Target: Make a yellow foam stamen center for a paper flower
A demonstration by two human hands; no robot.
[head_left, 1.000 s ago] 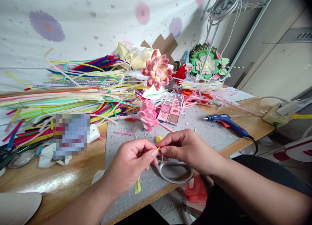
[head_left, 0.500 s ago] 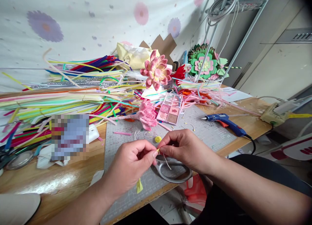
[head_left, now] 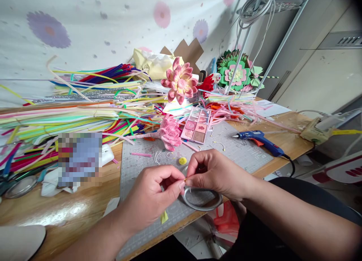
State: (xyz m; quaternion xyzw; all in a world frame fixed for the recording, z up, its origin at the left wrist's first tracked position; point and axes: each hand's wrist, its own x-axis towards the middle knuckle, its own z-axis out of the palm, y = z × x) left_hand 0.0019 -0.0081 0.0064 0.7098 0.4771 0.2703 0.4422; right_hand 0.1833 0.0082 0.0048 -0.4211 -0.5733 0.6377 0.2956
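My left hand [head_left: 158, 189] is closed in a pinch on a narrow yellow strip of tape. The loose end of the yellow tape [head_left: 164, 217] hangs below that hand. Thumb and forefinger of my right hand [head_left: 210, 174] are pinched together at the same spot, touching my left fingertips, with a thin white stem that is mostly hidden. Under the hands lies a pair of grey-handled scissors [head_left: 202, 207], its blades covered from view. Just beyond the fingers sits a small yellow disc [head_left: 182, 161]. Several white stamens [head_left: 157, 157] rest on the cutting mat [head_left: 240, 161].
A pink fuzzy flower [head_left: 170, 135] lies beside a makeup palette [head_left: 196, 125]. At right is a blue glue gun [head_left: 258, 140], its cord running toward the power strip [head_left: 316, 133]. Bundles of pipe cleaners [head_left: 70, 116] fill the back left. A pink-and-yellow flower [head_left: 180, 82] stands behind.
The white stem that hung below my right fingertips is now mostly out of sight. The tape's loose end has shifted slightly right. Both hands stay pinched together at nearly the same place.
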